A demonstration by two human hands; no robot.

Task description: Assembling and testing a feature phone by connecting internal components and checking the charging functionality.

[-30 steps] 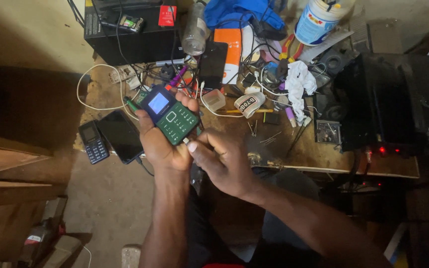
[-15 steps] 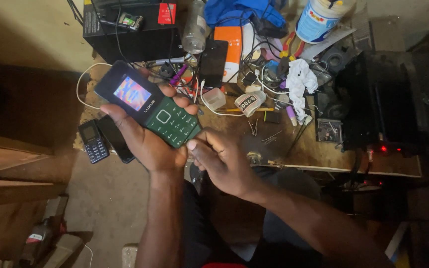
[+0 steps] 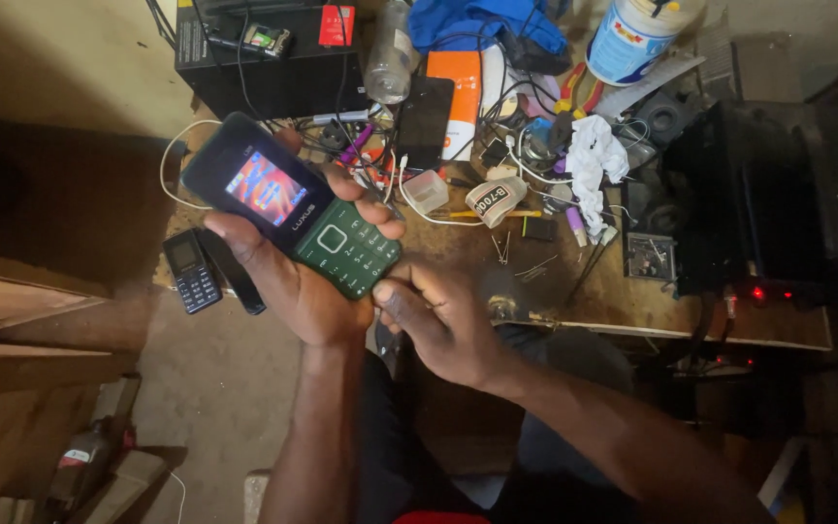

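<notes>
Head view, left hand: the left hand (image 3: pixel 307 291) cradles a dark green bar-shaped keypad phone (image 3: pixel 293 209) in its palm, fingers wrapped around the far edge, the lit colour screen tilted up toward the camera.

Head view, right hand: the right hand (image 3: pixel 443 320) is curled narrow, thumb and fingertips meeting the phone's lower end just below the keypad; whether it pinches a small part there cannot be told.

Where the phone is: lifted clear above the cluttered wooden surface (image 3: pixel 632 315), over its near left corner.

On the surface: a small black keypad handset (image 3: pixel 192 271) lies beside a flat black slab phone (image 3: pixel 235 272) at the left edge; a roll of white tape (image 3: pixel 492 201), a crumpled white cloth (image 3: pixel 594 160), red-handled pliers (image 3: pixel 574 92) and tangled white cable (image 3: pixel 181 160) sit further back.

Doing it well: a steady palm under the phone and light, square pressure from the right fingertips at the lower end look the safest way to work it without a slip.

Hard to make out: the phone's bottom edge is covered by the right fingers, a black box (image 3: pixel 778 194) at right is lost in shadow, and the white tub (image 3: pixel 637 39) is cut off at the top.
</notes>
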